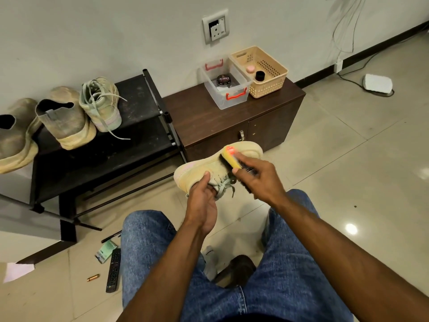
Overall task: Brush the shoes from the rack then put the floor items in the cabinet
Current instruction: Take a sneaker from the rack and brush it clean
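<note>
Pale wall (92, 31) with socket (216, 27), glossy beige tile floor (348, 159), black skirting (362, 54)

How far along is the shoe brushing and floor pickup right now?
Early stage. In hand: the left hand holds a pale sneaker while the right hand works the brush on it. Left: three shoes sit on the rack, and I cannot tell if any is brushed. The remote, pen, packet and battery lie on the floor; the cabinet is shut.
</note>
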